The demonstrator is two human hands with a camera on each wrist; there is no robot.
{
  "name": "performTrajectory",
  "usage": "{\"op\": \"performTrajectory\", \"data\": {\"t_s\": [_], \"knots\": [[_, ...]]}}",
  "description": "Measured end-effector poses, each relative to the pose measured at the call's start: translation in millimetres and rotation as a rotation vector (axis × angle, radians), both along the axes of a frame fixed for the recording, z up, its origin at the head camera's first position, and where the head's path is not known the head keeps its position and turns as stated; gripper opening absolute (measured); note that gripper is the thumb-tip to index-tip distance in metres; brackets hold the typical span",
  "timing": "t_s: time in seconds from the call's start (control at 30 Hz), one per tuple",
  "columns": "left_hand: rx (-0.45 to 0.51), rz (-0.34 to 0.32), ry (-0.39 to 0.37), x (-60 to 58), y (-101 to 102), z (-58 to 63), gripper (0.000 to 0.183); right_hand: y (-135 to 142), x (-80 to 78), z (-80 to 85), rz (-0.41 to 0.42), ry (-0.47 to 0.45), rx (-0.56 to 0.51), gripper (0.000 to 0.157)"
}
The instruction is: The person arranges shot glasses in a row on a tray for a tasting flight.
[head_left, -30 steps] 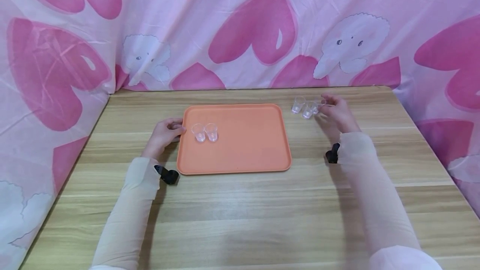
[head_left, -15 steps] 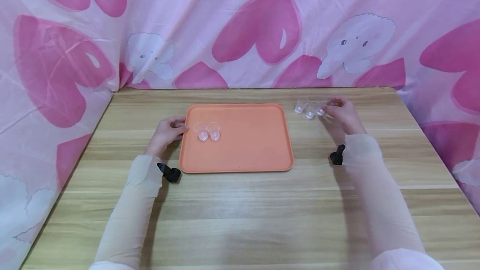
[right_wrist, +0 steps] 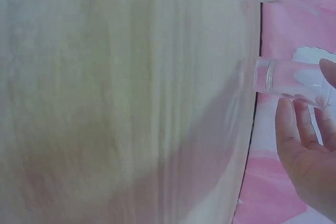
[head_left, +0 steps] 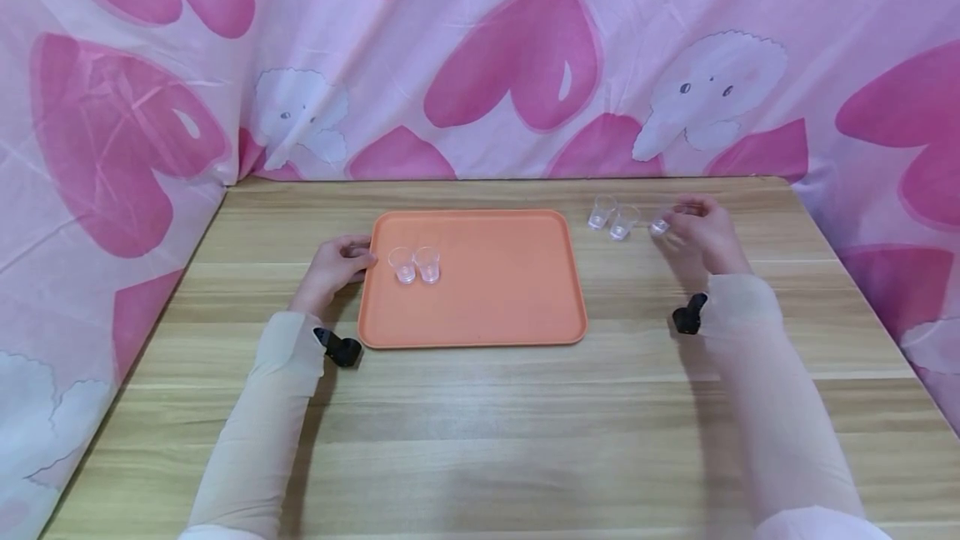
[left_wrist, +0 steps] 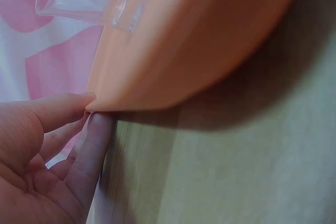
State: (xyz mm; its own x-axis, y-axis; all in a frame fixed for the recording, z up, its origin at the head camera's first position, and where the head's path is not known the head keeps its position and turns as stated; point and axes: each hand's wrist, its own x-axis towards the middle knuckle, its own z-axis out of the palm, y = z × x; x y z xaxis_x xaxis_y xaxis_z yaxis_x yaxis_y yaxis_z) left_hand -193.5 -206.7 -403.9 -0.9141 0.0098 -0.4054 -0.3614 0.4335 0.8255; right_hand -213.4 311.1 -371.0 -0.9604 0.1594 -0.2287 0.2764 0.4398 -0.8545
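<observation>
At the left rim of an orange tray (head_left: 495,298), my left hand (head_left: 330,272) pinches the edge between thumb and fingers, as the left wrist view confirms. Two small clear cups (head_left: 406,267) stand side by side on the tray's left part. My right hand (head_left: 708,233) holds another clear cup (head_left: 659,226) at the back right of the table. In the right wrist view, thumb and fingers are around the upper part of that cup (right_wrist: 286,78), which is upright. Two more clear cups (head_left: 622,225) stand close together just to its left.
The wood-grain table (head_left: 480,432) extends in front of the tray and to both sides. A pink curtain (head_left: 510,48) with hearts hangs along the table's back edge and its sides. A black wrist camera (head_left: 341,350) sits close to the tray's lower left corner.
My right hand has moved right with its cup, opening a gap from the two cups beside it. The left hand stays at the tray's edge.
</observation>
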Motion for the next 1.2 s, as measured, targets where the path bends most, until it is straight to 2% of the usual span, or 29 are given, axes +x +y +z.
{"op": "performTrajectory", "data": {"t_s": [0.13, 0.3, 0.5, 0.7, 0.9, 1.2], "knots": [[0.002, 0.002, -0.008, -0.2, -1.1, -1.2, 0.048, 2.7, 3.0, 6.3, -0.015, 0.023, 0.006, 0.028], [0.006, 0.003, -0.009, 0.3, -0.8, -0.6, 0.048, 2.0, 4.1, 16.7, -0.062, 0.112, -0.081, 0.024], [0.014, 0.011, -0.012, 1.8, 0.6, 2.5, 0.049, -4.0, 3.1, 30.0, -0.129, 0.208, -0.252, 0.026], [0.006, 0.009, -0.006, 1.8, 1.1, 1.9, 0.049, -18.6, 3.3, 44.0, -0.152, 0.230, -0.274, 0.027], [0.004, 0.007, -0.007, 1.6, 1.1, 1.2, 0.048, -42.4, 6.1, 59.7, -0.126, 0.239, -0.291, 0.028], [0.003, 0.013, -0.013, 0.8, 0.5, 2.6, 0.049, -84.1, 9.4, 70.0, 0.007, 0.230, -0.214, 0.024]]}}
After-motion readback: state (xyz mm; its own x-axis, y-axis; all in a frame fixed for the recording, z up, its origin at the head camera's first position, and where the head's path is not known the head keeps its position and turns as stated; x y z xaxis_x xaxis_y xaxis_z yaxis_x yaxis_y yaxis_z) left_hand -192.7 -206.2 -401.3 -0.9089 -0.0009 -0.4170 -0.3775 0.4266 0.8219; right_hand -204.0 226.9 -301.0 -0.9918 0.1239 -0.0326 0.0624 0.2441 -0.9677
